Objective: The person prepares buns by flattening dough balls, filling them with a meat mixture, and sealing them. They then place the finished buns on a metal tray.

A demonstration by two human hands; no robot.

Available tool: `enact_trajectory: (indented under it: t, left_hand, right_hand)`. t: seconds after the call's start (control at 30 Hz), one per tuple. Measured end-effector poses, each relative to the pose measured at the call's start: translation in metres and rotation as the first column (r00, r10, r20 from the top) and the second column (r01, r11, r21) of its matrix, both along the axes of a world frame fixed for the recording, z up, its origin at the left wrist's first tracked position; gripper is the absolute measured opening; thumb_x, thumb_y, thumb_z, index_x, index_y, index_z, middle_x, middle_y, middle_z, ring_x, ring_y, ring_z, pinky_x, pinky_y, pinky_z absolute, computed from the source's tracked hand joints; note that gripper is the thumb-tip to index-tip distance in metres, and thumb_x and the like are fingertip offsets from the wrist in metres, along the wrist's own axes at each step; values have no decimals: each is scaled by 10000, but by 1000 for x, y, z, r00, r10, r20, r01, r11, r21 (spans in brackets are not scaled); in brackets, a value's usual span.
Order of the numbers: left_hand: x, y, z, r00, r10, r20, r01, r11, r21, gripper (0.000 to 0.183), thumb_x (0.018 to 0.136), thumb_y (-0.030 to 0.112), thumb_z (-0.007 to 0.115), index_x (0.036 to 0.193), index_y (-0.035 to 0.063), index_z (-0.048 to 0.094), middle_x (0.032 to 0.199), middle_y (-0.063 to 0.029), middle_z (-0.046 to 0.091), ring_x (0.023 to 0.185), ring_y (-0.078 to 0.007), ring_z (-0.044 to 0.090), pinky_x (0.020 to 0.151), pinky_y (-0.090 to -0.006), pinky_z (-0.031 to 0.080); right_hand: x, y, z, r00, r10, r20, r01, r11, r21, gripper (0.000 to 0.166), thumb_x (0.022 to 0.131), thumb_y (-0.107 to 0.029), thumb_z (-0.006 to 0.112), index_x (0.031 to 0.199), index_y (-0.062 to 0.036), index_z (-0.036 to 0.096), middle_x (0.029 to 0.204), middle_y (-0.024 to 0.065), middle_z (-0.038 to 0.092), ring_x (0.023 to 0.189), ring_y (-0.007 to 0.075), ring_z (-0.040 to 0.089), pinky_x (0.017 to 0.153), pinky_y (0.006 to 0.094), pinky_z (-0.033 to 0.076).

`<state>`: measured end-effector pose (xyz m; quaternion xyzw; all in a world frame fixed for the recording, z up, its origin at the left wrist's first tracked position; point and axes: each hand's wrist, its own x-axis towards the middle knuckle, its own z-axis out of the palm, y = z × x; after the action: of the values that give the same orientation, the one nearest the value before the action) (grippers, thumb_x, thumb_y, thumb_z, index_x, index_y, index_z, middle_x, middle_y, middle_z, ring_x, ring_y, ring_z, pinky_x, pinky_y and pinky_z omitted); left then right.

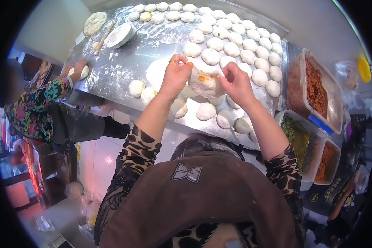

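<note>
A piece of soft dough hangs between my two hands above the steel worktable. Orange filling stains its face. My left hand pinches its upper left edge between thumb and fingers, with a bit of orange filling at the fingertips. My right hand grips the right edge the same way. Behind my left hand lies a flat dough round, partly covered by it. Filled dough balls surround the hands, among them one ball just below the held dough. What lies directly under the held dough is hidden.
Rows of dough balls fill the table's far right. A flour bowl, a rolling pin and a dough lump sit far left. A co-worker's hands press dough at left. Right stand tubs of red filling and greens.
</note>
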<state>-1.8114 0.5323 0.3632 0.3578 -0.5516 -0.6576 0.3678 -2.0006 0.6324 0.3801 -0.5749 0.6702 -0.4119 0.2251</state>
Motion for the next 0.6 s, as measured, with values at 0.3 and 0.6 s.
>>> enact_trajectory:
  t: [0.3,0.6]
  left_hand:
    - [-8,14,-18,900,54,-433,167,874,456,257,943,262,465,1062,37,501,1011,-121,612,928,-169,586,827,-311,478]
    - [-27,47,-93,990,-141,32,132,972,195,504,879,344,557,1184,-57,537,1159,-170,607,1070,-261,570,947,-337,436]
  right_hand:
    - [1,-4,12,807,-84,584,34,995,96,184,786,-91,710,781,-59,529,664,-28,536,570,34,467,498,199,373]
    - [5,-6,41,524,-193,829,122,981,151,186,768,-89,728,795,-83,544,671,-29,536,546,43,455,472,196,319]
